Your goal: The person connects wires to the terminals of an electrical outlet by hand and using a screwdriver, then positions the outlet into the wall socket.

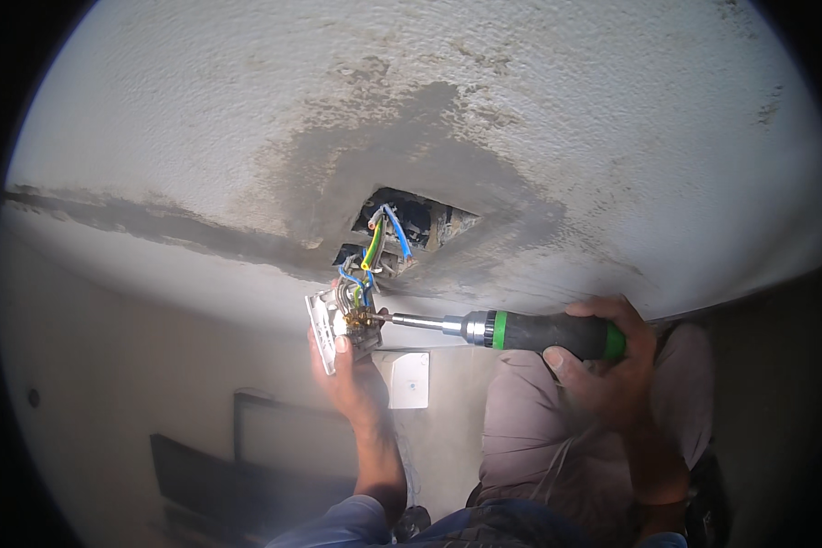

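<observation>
One wrong push could slip

The left hand (345,388) is curled around a white-framed electrical fitting (321,329) just below the wall opening (422,215); the right hand (615,388) wraps a black-and-green screwdriver (543,336), its tip at the fitting's inner side. Off-axis pressure could skid it into the left hand; twisting the fitting might strain the wires (373,247) above.
</observation>
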Demonstrator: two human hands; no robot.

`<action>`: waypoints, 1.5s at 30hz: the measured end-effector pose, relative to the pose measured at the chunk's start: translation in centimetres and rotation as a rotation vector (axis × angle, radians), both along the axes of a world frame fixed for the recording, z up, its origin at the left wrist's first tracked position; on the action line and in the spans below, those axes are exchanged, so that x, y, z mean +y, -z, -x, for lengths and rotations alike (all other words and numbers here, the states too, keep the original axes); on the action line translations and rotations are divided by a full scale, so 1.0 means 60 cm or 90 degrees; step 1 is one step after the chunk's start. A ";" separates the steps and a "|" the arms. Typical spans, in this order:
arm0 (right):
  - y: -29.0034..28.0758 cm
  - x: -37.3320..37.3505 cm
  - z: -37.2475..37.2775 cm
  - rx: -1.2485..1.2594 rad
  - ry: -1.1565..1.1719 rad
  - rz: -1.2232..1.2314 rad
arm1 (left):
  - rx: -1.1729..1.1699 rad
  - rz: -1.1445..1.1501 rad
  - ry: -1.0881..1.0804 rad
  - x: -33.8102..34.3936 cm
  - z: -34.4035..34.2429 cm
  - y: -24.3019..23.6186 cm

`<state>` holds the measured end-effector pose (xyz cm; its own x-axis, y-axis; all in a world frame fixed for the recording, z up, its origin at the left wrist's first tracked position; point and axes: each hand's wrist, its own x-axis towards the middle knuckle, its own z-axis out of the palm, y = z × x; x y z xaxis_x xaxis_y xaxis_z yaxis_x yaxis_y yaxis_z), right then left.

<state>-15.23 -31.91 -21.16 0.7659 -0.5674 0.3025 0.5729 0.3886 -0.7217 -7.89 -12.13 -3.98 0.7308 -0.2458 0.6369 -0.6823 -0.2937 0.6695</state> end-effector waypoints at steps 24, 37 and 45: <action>-0.021 -0.046 -0.032 0.067 -0.106 -0.014 | -0.048 -0.100 -0.043 0.010 0.000 -0.015; -0.014 -0.045 0.011 0.105 0.007 0.270 | 0.019 -0.042 -0.029 -0.002 0.009 -0.021; -0.048 -0.028 0.008 -0.075 0.010 -0.051 | 0.033 -0.044 -0.023 0.006 0.003 -0.019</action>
<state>-15.70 -33.60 -18.27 0.7184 -0.6052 0.3431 0.6585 0.4326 -0.6158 -8.06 -11.77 -2.82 0.7714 -0.2606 0.5805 -0.6354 -0.3639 0.6810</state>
